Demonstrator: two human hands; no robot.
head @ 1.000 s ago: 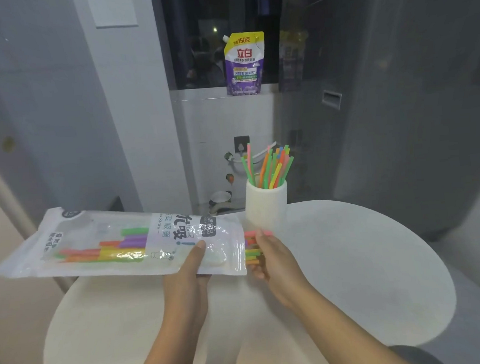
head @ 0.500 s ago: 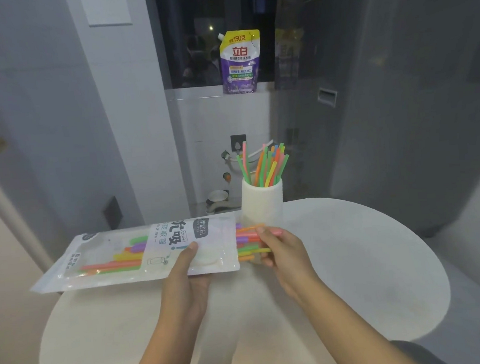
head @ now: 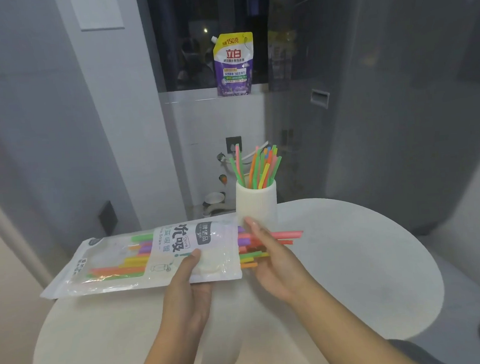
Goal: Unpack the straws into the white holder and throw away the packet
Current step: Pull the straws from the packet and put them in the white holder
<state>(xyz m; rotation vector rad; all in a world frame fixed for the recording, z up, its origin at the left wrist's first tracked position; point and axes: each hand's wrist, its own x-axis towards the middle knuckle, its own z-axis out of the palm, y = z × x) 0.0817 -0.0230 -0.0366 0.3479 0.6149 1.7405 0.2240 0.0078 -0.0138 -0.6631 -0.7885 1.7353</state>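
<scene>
Head camera, looking down over a round white table (head: 341, 274): we hold a clear plastic packet (head: 141, 261) flat above the tabletop, its long axis running left to right and its open mouth facing right. Our left hand (head: 190, 289) is clamped on the packet near that mouth, thumb pressed on top. A bunch of coloured straws (head: 269, 241) juts out of the mouth, lying along the same line, ends pointing right. Our right hand (head: 270, 259) is closed on this bunch just beside the opening, fingers curled under and thumb over; more straws remain deeper in the packet. The white holder (head: 256, 205) stands upright just beyond the right hand, already carrying a fan of straws. In our judgement the right hand is the nearer one, and the bunch must slide out rightward, then tip from level to upright to enter the holder.
</scene>
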